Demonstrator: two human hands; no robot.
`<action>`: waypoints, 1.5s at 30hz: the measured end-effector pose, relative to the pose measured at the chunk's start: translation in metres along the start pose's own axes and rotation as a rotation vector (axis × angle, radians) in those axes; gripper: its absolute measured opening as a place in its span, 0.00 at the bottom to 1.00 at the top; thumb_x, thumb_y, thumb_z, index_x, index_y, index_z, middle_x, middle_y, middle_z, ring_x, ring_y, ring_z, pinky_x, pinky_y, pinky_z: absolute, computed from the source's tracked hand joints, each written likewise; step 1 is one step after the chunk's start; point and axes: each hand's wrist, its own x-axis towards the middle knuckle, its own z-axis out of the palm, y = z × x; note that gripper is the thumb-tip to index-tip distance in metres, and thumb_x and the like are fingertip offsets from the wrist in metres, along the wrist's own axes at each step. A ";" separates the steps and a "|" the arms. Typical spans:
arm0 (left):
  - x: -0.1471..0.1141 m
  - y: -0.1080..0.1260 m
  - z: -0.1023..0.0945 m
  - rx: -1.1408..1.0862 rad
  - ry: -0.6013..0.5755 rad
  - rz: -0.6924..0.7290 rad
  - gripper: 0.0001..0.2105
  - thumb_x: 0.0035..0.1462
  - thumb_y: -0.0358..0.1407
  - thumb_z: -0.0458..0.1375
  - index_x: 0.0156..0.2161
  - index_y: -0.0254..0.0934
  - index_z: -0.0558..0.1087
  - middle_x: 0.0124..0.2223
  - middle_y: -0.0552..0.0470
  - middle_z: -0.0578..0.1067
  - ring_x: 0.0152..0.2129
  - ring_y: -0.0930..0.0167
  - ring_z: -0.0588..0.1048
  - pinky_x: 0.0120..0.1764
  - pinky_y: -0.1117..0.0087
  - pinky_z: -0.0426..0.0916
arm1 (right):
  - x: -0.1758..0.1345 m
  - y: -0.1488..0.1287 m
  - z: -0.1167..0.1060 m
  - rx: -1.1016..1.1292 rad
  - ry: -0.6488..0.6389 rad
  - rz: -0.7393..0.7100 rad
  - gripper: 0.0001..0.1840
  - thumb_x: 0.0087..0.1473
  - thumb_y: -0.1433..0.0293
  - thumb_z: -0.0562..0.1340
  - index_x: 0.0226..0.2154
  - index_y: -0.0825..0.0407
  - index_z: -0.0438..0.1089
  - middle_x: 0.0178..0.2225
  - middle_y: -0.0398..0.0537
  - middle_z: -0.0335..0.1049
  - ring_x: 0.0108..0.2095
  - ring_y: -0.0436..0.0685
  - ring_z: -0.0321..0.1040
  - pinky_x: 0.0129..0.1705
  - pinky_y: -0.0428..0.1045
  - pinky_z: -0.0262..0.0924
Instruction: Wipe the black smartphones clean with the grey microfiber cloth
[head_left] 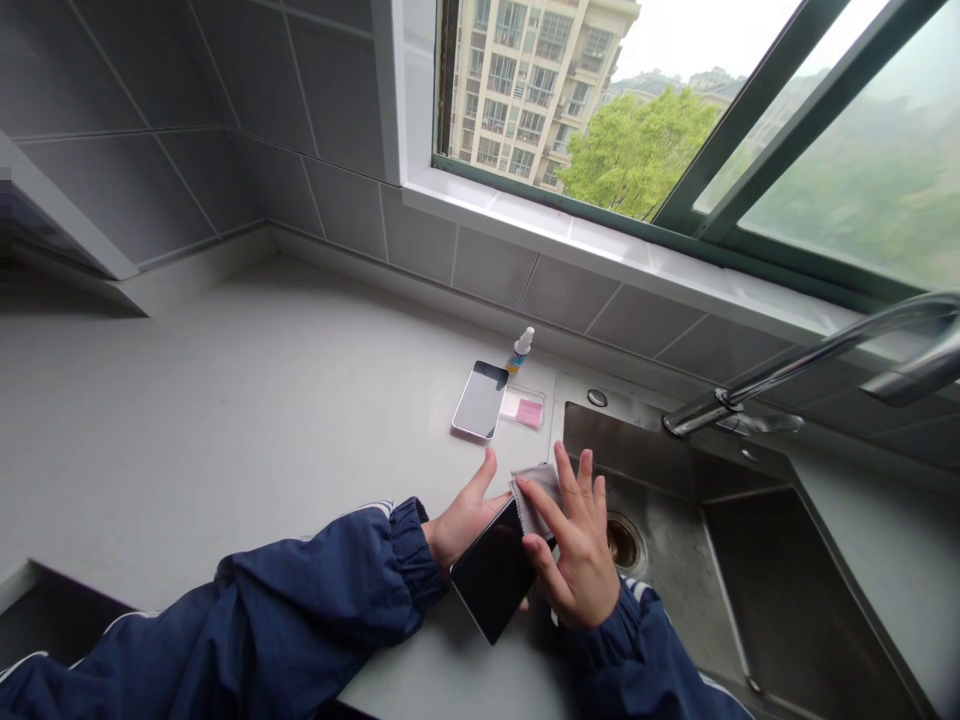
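My left hand (466, 515) supports a dark-screened smartphone (493, 572) from beneath, thumb raised along its far left side. Over the upper end of that screen lies a small grey cleaning cloth (538, 500), pressed down by the fingers of my right hand (576, 545). The phone is tilted, its near corner pointing toward me. Beyond my hands, a second phone (480, 402) lies flat on the counter. Beside it stands a small spray bottle (520, 350) with a white top. A clear phone case (512, 405) with a pink piece (529, 413) rests to its right.
The sink (645, 465) with its drain (624, 540) is right of my hands, and a chrome faucet (780, 365) arches over it. A pale counter (225, 420) stretches left. Grey tiled wall (495, 270) and a window sill (570, 230) run behind.
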 end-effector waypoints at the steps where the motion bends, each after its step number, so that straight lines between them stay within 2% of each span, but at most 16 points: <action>1: 0.000 0.000 -0.001 -0.002 -0.010 -0.027 0.42 0.58 0.64 0.34 0.67 0.37 0.53 0.53 0.38 0.74 0.41 0.57 0.76 0.49 0.55 0.63 | 0.000 0.003 0.000 -0.013 0.003 0.011 0.26 0.65 0.56 0.48 0.61 0.45 0.61 0.71 0.51 0.29 0.69 0.79 0.26 0.60 0.79 0.37; 4: 0.000 0.001 -0.005 -0.002 -0.037 -0.088 0.41 0.56 0.65 0.34 0.67 0.43 0.52 0.51 0.41 0.75 0.35 0.58 0.77 0.45 0.52 0.66 | 0.000 0.011 0.001 -0.044 0.015 0.044 0.27 0.65 0.56 0.47 0.62 0.44 0.60 0.71 0.51 0.30 0.69 0.79 0.26 0.59 0.80 0.39; 8: 0.000 0.001 -0.008 0.033 -0.023 -0.120 0.40 0.56 0.66 0.34 0.67 0.47 0.52 0.48 0.43 0.76 0.36 0.58 0.77 0.44 0.51 0.67 | 0.001 0.018 0.000 -0.063 0.039 0.077 0.26 0.65 0.57 0.48 0.62 0.44 0.59 0.71 0.51 0.32 0.69 0.79 0.28 0.58 0.81 0.40; 15: -0.001 0.001 -0.009 0.065 -0.011 -0.120 0.38 0.57 0.64 0.37 0.67 0.47 0.52 0.46 0.43 0.76 0.36 0.58 0.78 0.43 0.51 0.68 | 0.001 0.019 0.001 -0.039 0.064 0.100 0.25 0.65 0.59 0.49 0.62 0.44 0.59 0.70 0.51 0.35 0.69 0.77 0.28 0.58 0.80 0.40; 21: 0.001 0.002 -0.003 0.061 0.031 -0.072 0.39 0.59 0.63 0.35 0.67 0.42 0.55 0.48 0.42 0.76 0.32 0.62 0.78 0.41 0.58 0.68 | -0.002 0.011 0.002 0.045 0.013 0.002 0.25 0.65 0.58 0.50 0.61 0.45 0.61 0.71 0.52 0.32 0.69 0.77 0.26 0.61 0.79 0.36; 25: 0.005 -0.001 -0.001 0.052 0.092 0.051 0.39 0.60 0.61 0.38 0.65 0.34 0.58 0.51 0.39 0.76 0.41 0.61 0.77 0.44 0.65 0.66 | -0.005 -0.004 0.004 0.119 -0.060 -0.098 0.28 0.65 0.53 0.48 0.61 0.45 0.61 0.71 0.52 0.31 0.69 0.77 0.27 0.62 0.77 0.35; 28: 0.005 -0.001 -0.004 0.052 0.150 0.118 0.40 0.60 0.61 0.40 0.65 0.32 0.59 0.52 0.37 0.75 0.47 0.58 0.75 0.51 0.62 0.62 | -0.007 -0.015 0.003 0.134 -0.113 -0.175 0.31 0.63 0.49 0.47 0.62 0.45 0.59 0.71 0.54 0.31 0.69 0.79 0.27 0.62 0.77 0.33; 32: 0.002 0.004 -0.004 0.046 0.207 0.151 0.40 0.59 0.62 0.42 0.65 0.33 0.59 0.53 0.37 0.74 0.48 0.57 0.74 0.53 0.59 0.61 | -0.010 -0.020 0.001 0.082 -0.128 -0.197 0.33 0.61 0.46 0.48 0.63 0.42 0.58 0.71 0.55 0.30 0.68 0.80 0.27 0.62 0.78 0.28; 36: 0.002 0.009 0.000 0.026 0.131 0.178 0.37 0.61 0.60 0.40 0.64 0.32 0.60 0.51 0.37 0.76 0.45 0.57 0.76 0.49 0.59 0.64 | -0.009 -0.013 0.003 0.033 -0.075 -0.127 0.29 0.65 0.51 0.46 0.63 0.43 0.58 0.71 0.56 0.29 0.68 0.80 0.27 0.61 0.78 0.30; 39: 0.003 0.006 0.001 0.024 0.099 0.125 0.34 0.63 0.55 0.42 0.62 0.30 0.63 0.46 0.38 0.78 0.38 0.60 0.78 0.44 0.62 0.68 | -0.008 -0.005 0.005 0.026 -0.007 -0.034 0.27 0.66 0.56 0.47 0.63 0.47 0.58 0.71 0.57 0.27 0.68 0.80 0.26 0.62 0.78 0.31; 42: 0.001 0.002 -0.002 0.035 0.191 0.036 0.28 0.63 0.51 0.48 0.60 0.33 0.67 0.42 0.42 0.79 0.30 0.64 0.78 0.38 0.63 0.69 | -0.007 0.001 0.003 0.086 0.075 0.006 0.27 0.66 0.61 0.49 0.65 0.49 0.55 0.71 0.56 0.27 0.69 0.78 0.28 0.62 0.78 0.32; 45: 0.001 0.001 -0.002 0.033 0.242 0.097 0.29 0.62 0.53 0.48 0.58 0.33 0.68 0.41 0.41 0.79 0.32 0.62 0.78 0.39 0.61 0.70 | -0.009 0.002 0.001 0.144 0.147 -0.021 0.28 0.63 0.69 0.53 0.65 0.50 0.54 0.70 0.56 0.35 0.69 0.76 0.33 0.64 0.76 0.35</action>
